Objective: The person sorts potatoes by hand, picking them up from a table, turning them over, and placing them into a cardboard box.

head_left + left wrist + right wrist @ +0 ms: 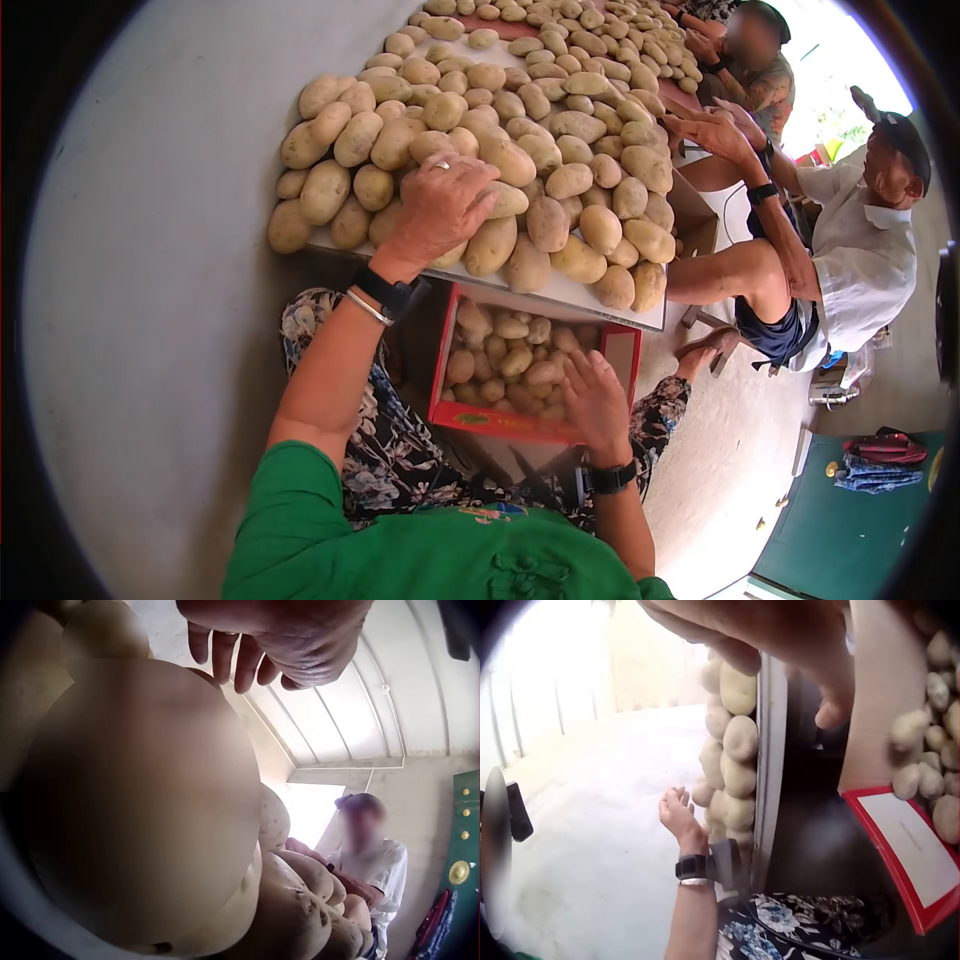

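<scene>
Over the near part of a large potato pile (575, 180) on a table, my left hand (440, 205) hovers with loosely bent fingers, close to several potatoes. From the left wrist, the fingers (247, 664) of that hand hang down with nothing gripped, and a big blurred potato (142, 802) fills the foreground. My right hand (597, 400), slightly blurred, is above the right side of a red-edged cardboard box (500, 420) holding smaller potatoes (515, 360). Its fingers are extended and hold nothing; the right wrist view shows this hand (780, 645) over the gap between table and box.
The table's near edge (480, 285) overhangs the box. My legs in floral trousers (400, 450) flank the box. A person in a white shirt (860, 260) sits to the right of the table, another person (760, 75) farther back. A green door (850, 510) stands lower right.
</scene>
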A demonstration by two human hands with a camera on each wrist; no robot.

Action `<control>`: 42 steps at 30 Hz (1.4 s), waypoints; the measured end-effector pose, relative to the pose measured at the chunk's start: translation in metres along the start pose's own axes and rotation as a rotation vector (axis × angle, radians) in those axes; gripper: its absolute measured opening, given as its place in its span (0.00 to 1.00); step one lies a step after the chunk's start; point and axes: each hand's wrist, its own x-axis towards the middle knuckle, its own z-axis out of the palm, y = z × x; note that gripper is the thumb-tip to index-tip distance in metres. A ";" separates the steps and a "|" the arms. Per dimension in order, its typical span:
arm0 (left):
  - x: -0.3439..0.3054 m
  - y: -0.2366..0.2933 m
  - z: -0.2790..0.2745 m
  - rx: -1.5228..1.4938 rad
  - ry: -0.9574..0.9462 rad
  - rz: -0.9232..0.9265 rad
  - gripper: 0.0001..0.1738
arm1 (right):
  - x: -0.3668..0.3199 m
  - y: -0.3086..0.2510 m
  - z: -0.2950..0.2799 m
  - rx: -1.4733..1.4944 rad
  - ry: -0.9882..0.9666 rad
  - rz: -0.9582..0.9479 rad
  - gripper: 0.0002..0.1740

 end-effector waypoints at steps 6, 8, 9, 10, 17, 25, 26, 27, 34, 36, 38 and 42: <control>-0.001 0.013 0.007 0.125 -0.231 -0.002 0.22 | -0.010 -0.047 -0.043 0.023 0.172 -0.275 0.16; 0.000 0.015 0.007 0.180 -0.293 0.000 0.25 | -0.018 -0.058 -0.063 0.007 0.187 -0.357 0.15; -0.001 0.016 0.008 0.180 -0.289 -0.004 0.26 | -0.014 -0.066 -0.067 -0.109 0.245 -0.418 0.17; 0.000 0.016 0.009 0.167 -0.303 -0.016 0.25 | -0.009 -0.073 -0.068 -0.222 0.299 -0.470 0.19; 0.002 0.022 0.008 0.067 -0.347 -0.127 0.24 | 0.068 -0.125 -0.039 -0.708 0.407 -0.339 0.25; -0.004 0.011 0.018 0.025 -0.262 -0.080 0.22 | 0.127 -0.113 -0.046 -1.171 0.557 -0.276 0.36; -0.006 0.011 0.019 0.015 -0.237 -0.075 0.22 | 0.126 -0.113 -0.046 -1.178 0.540 -0.303 0.38; -0.007 0.009 0.020 0.013 -0.253 -0.076 0.22 | 0.123 -0.111 -0.042 -1.172 0.545 -0.289 0.38; -0.009 0.005 0.027 0.109 -0.226 -0.092 0.23 | 0.114 -0.124 -0.024 -0.901 0.390 0.006 0.35; -0.008 0.006 0.027 0.123 -0.239 -0.101 0.22 | 0.122 -0.132 -0.025 -0.978 0.380 0.093 0.37; -0.010 0.007 0.027 0.145 -0.266 -0.116 0.22 | 0.126 -0.127 -0.028 -1.013 0.446 0.005 0.38; -0.010 0.004 0.028 0.188 -0.196 -0.046 0.21 | 0.157 -0.130 -0.073 -1.292 0.531 -0.144 0.43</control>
